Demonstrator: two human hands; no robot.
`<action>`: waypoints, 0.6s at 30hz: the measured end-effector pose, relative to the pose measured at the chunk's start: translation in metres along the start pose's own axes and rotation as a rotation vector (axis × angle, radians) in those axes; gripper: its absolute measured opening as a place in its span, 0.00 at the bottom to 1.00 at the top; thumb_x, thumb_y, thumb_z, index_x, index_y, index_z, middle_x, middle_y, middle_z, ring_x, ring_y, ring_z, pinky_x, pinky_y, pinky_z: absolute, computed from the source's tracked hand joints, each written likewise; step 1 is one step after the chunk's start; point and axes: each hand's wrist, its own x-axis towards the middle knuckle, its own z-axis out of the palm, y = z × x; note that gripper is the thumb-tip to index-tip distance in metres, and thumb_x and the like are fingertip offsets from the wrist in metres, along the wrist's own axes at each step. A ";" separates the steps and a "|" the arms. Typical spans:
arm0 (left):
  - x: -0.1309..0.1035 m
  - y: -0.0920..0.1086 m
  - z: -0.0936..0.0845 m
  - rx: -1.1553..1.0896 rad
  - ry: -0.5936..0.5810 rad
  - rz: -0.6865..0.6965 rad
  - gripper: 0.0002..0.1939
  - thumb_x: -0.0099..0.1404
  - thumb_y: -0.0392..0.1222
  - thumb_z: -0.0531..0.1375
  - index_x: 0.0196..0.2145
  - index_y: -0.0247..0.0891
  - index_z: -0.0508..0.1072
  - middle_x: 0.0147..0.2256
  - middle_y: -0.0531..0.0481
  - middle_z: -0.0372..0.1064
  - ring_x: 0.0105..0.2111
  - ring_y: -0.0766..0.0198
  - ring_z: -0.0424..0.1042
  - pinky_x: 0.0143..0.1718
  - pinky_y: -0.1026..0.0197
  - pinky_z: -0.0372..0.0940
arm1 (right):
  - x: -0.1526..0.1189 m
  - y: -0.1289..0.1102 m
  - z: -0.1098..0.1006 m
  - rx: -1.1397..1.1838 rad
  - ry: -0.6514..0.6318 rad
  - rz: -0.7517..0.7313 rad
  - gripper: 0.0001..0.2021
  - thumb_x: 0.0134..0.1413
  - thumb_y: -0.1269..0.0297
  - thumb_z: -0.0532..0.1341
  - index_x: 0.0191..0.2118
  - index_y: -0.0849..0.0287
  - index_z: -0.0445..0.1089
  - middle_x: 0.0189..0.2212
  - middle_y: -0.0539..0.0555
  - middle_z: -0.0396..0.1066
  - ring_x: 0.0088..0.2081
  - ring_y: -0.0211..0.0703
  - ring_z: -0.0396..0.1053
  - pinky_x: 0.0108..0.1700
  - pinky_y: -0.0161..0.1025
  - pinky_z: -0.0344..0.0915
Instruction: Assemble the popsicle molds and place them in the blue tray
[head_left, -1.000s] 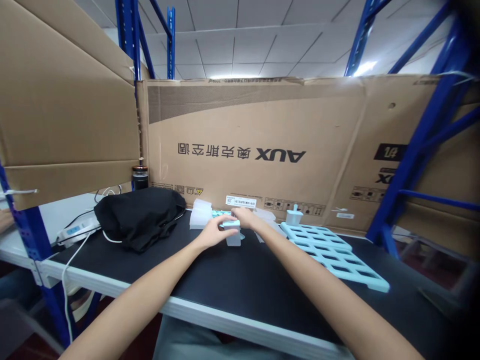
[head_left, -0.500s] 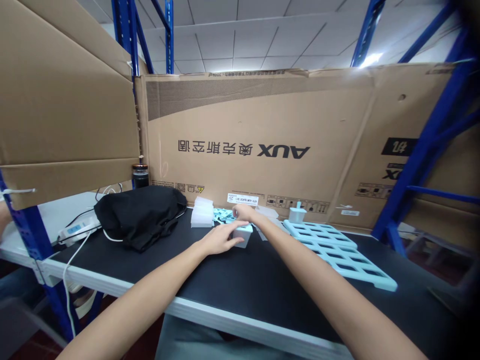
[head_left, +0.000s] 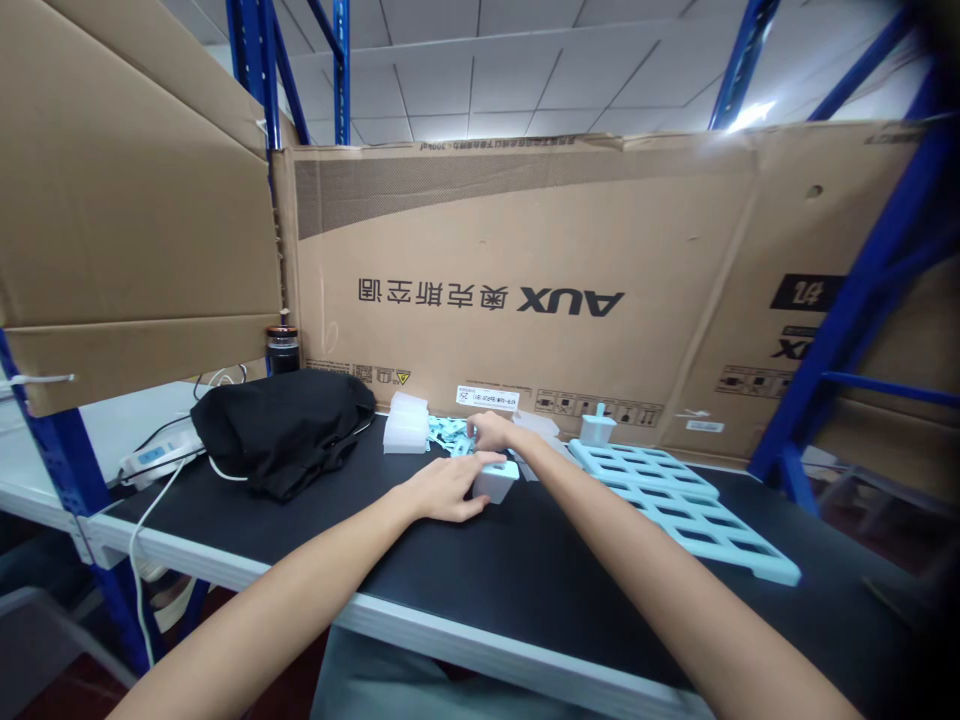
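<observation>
My left hand is closed around a small translucent popsicle mould with a light-blue lid, held slightly tilted over the black mat. Just beyond it, my right hand reaches with curled fingers into the right side of a heap of light-blue plastic stick pieces. Its fingertips are partly hidden, so what they pinch cannot be made out. Left of the heap are stacked translucent mould cups. More translucent pieces lie behind my right wrist.
A light-blue rack with rectangular slots lies on the right. An assembled popsicle mould stands at its far edge. A black cloth and a white power strip are on the left. A large cardboard sheet walls the back.
My left hand has brought the mould slightly nearer and to the right, tilting it. My right hand stays at the heap, its fingers shifted a little.
</observation>
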 end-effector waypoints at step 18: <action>0.002 0.013 -0.006 0.019 -0.055 0.128 0.28 0.56 0.39 0.59 0.56 0.48 0.65 0.45 0.49 0.71 0.45 0.54 0.71 0.45 0.58 0.64 | -0.027 -0.001 -0.015 -0.075 -0.095 -0.011 0.17 0.31 0.68 0.67 0.36 0.58 0.74 0.31 0.56 0.74 0.32 0.47 0.71 0.30 0.37 0.61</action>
